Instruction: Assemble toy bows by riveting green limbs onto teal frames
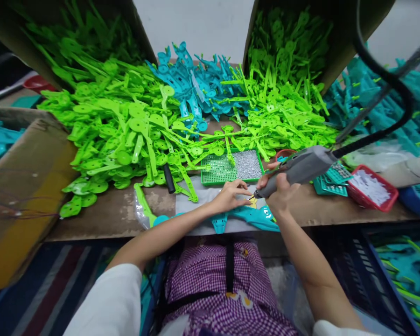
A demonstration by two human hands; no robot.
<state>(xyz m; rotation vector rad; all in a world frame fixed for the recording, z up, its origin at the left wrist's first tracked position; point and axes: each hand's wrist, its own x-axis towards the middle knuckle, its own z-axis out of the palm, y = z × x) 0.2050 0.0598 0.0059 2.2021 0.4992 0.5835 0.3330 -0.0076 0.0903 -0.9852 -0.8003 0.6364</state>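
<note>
My right hand [281, 195] is wrapped round a grey electric screwdriver [303, 167], its bit slanting down to the left. Close to the bit's tip, my left hand [230, 197] has thumb and fingers drawn together; anything between them is too small to make out. Beneath both hands, a teal plastic part [255, 218] with an eye marking lies along the table's front edge. A small yellow piece [253, 202] shows under the bit. Just beyond my hands is a green tray [217, 170], with small silvery screws [248, 164] filling its right side.
Heaps of lime-green plastic parts [133, 116] and teal parts [196, 84] cover the table's back. A black-handled tool [168, 178] lies left. Right are a red bin [388, 205] of white pieces and a teal tray [331, 189]. The screwdriver's black cable [378, 135] arches overhead.
</note>
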